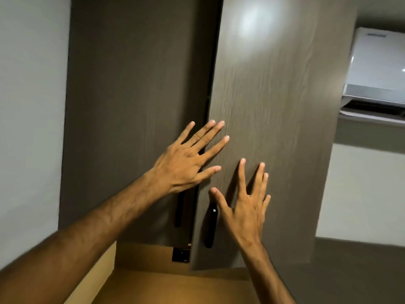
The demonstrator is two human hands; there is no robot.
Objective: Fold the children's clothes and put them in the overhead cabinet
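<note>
I look up at the overhead cabinet, dark grey-brown wood grain with two doors. The left door (pixel 135 106) lies flush. The right door (pixel 274 106) stands slightly ajar, its edge forward of the left one, with a dark gap between them. My left hand (pixel 188 161) is open, fingers spread across the seam between the doors. My right hand (pixel 245 205) is open and flat against the right door, beside its black bar handle (pixel 211 224). The left door's black handle (pixel 179 211) is partly hidden by my left wrist. No clothes are in view.
A white air conditioner (pixel 377 75) hangs on the wall at the upper right. A yellowish-brown panel (pixel 164 281) runs below the cabinet, with a small black fitting (pixel 180 255) under the doors. A pale wall (pixel 28 128) borders the cabinet on the left.
</note>
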